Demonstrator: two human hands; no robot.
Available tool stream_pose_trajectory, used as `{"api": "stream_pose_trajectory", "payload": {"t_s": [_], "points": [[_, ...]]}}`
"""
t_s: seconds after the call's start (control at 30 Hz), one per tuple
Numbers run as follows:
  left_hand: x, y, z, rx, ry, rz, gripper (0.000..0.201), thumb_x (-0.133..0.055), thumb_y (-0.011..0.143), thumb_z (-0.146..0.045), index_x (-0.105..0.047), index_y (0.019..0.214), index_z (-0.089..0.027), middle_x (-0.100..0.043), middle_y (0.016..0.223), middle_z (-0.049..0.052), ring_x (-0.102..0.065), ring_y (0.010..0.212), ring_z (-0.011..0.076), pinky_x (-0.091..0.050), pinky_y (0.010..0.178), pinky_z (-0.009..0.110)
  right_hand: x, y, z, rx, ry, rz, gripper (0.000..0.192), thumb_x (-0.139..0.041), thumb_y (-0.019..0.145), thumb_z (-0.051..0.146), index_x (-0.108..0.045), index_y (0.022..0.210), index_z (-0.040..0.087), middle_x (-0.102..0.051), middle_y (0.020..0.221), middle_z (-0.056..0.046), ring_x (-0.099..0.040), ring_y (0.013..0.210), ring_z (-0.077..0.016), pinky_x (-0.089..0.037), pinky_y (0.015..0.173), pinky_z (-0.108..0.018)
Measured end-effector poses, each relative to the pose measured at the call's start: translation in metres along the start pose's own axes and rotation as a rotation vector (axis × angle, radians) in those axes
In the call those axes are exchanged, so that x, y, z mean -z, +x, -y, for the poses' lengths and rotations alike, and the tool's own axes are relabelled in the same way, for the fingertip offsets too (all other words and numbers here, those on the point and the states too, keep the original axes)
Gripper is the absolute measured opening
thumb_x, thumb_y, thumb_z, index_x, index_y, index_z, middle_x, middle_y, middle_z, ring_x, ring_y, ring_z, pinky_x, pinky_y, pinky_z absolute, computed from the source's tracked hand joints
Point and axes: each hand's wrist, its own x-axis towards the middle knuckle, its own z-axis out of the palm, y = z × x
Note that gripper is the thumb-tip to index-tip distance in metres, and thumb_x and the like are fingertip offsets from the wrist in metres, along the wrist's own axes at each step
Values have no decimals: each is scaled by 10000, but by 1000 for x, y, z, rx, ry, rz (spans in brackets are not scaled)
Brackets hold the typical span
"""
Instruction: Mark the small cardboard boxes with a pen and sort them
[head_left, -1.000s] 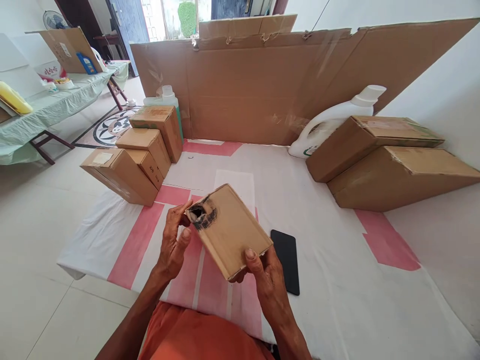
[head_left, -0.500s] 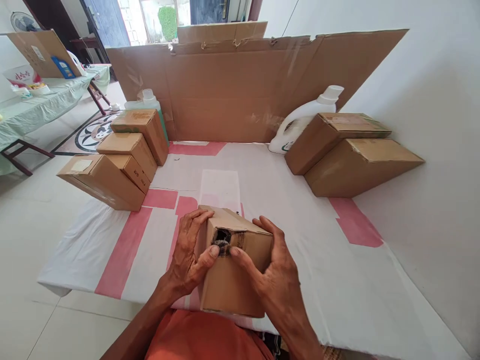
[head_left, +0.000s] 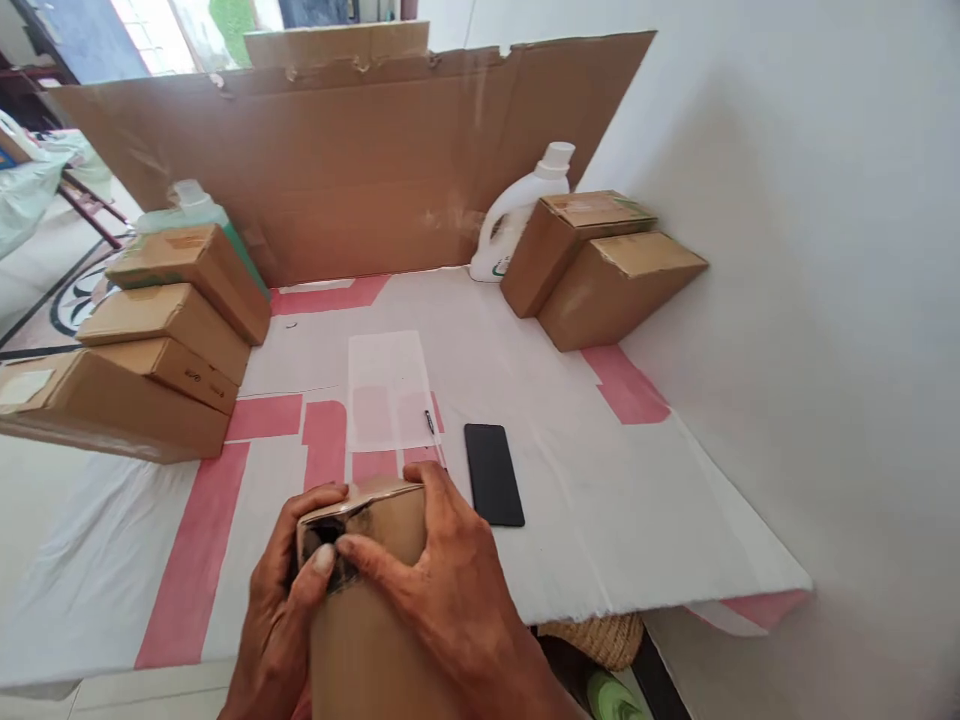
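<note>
At the bottom centre of the frame I hold a cardboard box (head_left: 367,610), my left hand (head_left: 274,610) wrapped around its left side and my right hand (head_left: 450,590) closed over its top, fingers (head_left: 360,555) pressing beside a dark torn hole. Just beyond it, a black phone (head_left: 493,473) lies flat on the white and pink sheet (head_left: 637,480). At middle left sits a stack of boxes (head_left: 150,340); at upper right two more boxes (head_left: 600,265) beside a white jug (head_left: 517,210). A cardboard wall (head_left: 337,170) closes the back.
</note>
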Motion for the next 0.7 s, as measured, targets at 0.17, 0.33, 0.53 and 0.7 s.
{"api": "stream_pose_trajectory", "payload": {"t_s": [0.17,0.33,0.53,0.7], "points": [[2,-5,-11,125,81,-3,489,-628,912,-629,-696,1263,-295,-712,1340,29,-634,1264,319,-565,937,322,-1,0,12,53,-152,57,529,-820,776,519,-635,1175,224,-747,1066,-113,-738,912,-338,-602,799,-474],[-8,-2,-28,162,138,9,455,-609,923,-622,-722,1206,-284,-738,1288,14,-665,1213,270,-523,990,279,-1,-2,17,19,-250,68,335,-734,800,405,-644,1055,207,-710,976,-81,-716,856,-292,-584,746,-415],[-11,4,-36,163,155,38,486,-614,908,-656,-740,1164,-263,-771,1181,47,-712,1061,275,-575,845,286,15,3,-4,-41,-32,141,503,-669,888,536,-607,1266,209,-723,1180,-121,-725,977,-301,-572,839,-424],[-15,7,-38,169,138,64,483,-591,934,-660,-748,1121,-243,-764,1096,58,-691,941,249,-549,745,271,24,49,-62,-207,35,3,410,-441,1046,559,-603,1166,202,-723,887,-65,-710,780,-239,-500,716,-333]]}}
